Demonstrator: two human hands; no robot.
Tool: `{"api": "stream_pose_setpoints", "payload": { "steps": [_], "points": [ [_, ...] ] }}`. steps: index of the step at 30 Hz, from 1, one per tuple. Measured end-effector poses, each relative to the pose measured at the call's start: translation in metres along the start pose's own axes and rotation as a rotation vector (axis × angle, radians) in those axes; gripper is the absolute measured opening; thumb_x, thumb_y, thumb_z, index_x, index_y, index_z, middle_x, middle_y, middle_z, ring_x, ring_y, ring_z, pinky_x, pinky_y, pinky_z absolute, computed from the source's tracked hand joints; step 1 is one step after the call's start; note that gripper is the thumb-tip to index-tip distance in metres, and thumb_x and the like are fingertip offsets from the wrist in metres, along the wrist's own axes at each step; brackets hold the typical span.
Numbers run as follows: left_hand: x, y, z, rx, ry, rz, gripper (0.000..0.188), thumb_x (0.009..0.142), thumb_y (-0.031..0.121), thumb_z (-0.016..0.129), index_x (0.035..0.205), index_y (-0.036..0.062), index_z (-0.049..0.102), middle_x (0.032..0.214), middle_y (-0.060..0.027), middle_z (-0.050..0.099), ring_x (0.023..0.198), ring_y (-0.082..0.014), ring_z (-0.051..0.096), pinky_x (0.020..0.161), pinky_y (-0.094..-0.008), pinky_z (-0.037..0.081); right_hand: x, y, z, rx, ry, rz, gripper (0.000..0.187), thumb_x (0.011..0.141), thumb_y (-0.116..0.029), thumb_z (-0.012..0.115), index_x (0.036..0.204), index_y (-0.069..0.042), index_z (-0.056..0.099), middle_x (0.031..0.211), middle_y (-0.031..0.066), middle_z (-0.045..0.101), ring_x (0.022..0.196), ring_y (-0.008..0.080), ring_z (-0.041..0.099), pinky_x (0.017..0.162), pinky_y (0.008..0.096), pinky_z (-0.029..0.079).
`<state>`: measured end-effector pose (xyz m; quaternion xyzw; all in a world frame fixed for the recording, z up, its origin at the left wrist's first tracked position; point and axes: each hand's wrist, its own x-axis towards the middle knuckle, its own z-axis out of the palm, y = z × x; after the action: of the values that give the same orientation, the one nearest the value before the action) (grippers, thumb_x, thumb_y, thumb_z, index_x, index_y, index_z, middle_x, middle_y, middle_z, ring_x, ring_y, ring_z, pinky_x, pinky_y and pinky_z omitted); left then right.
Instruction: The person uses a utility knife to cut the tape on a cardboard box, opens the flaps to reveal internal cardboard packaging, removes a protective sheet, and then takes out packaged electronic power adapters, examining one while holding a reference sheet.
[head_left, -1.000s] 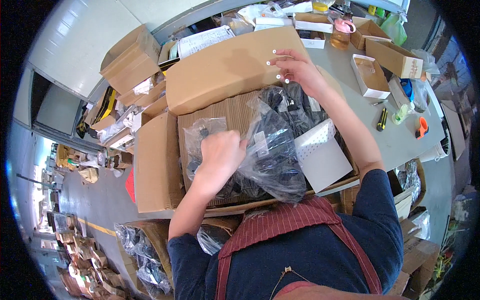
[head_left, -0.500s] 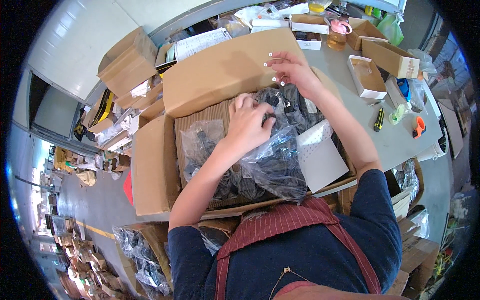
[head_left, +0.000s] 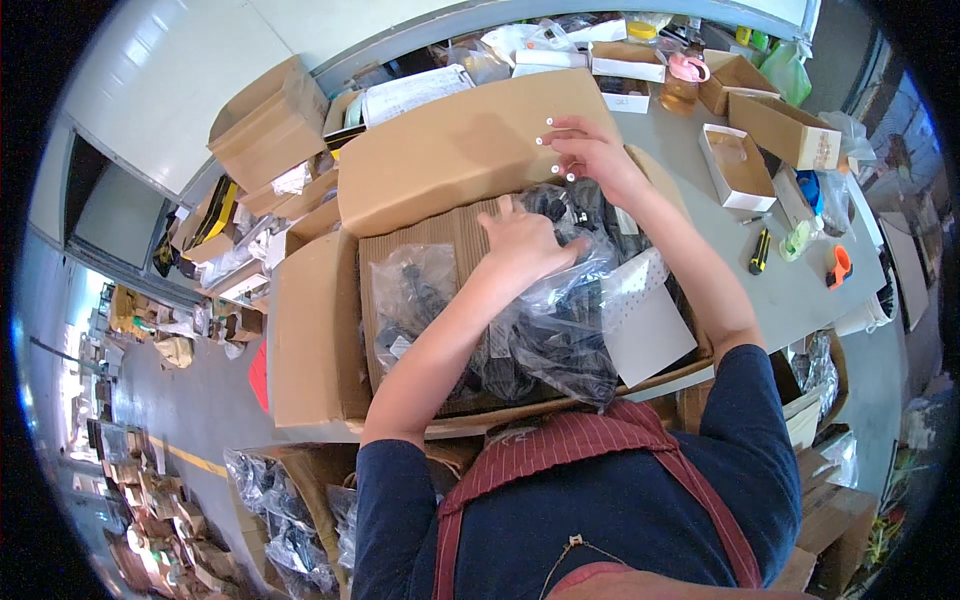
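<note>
An open brown carton [head_left: 307, 340] stands before me, its far flap raised. Corrugated cardboard [head_left: 470, 225] lines part of it. Inside lie clear plastic bags of black cables, one bag [head_left: 412, 280] at the left and a larger bag [head_left: 565, 350] nearer me. My left hand [head_left: 525, 242] rests over the bags with its fingers spread and thumb out; its underside is hidden. Above the carton's far right part hovers my right hand [head_left: 600, 165], fingers curved and apart, holding nothing. A white dotted sheet [head_left: 650, 325] lies on the bags at the right.
On the grey table [head_left: 700, 265] to the right are a yellow-black utility knife [head_left: 761, 250], an orange tool [head_left: 839, 268] and a shallow white box [head_left: 738, 165]. A pink-lidded bottle [head_left: 682, 88] stands farther back. More cartons line the left, and bagged goods [head_left: 290, 530] lie below.
My left hand has shifted right, its fingers opening from a curled pose to a spread one. My right hand keeps nearly the same pose. The whole view has moved slightly.
</note>
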<state>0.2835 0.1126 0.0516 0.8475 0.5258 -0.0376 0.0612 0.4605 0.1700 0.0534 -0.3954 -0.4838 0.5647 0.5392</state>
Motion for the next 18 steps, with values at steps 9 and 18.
{"api": "stream_pose_setpoints", "payload": {
  "steps": [9,18],
  "points": [
    [-0.003,0.009,0.014,-0.151,0.574,0.172,0.038,0.065,0.026,0.074,0.093,0.0004,0.069,0.111,-0.0208,0.063,0.120,-0.0341,0.049,0.105,-0.0533,0.032,-0.013,-0.011,0.007,-0.029,0.046,-0.036,0.042,0.095,-0.012,0.063,0.135,-0.008,0.051,0.122,0.0057,0.066,0.078,0.0119,0.063,0.070,0.0251,0.050],
    [-0.076,-0.013,-0.012,-1.800,0.146,0.428,0.024,0.093,-0.001,0.057,0.116,0.0043,0.050,0.101,-0.0154,0.070,0.093,-0.0248,0.070,0.091,-0.0387,0.055,-0.013,-0.011,0.006,0.048,0.078,-0.061,0.046,0.095,-0.012,0.062,0.138,-0.005,0.048,0.124,0.0066,0.066,0.079,0.0124,0.063,0.071,0.0256,0.050]
  ]
}}
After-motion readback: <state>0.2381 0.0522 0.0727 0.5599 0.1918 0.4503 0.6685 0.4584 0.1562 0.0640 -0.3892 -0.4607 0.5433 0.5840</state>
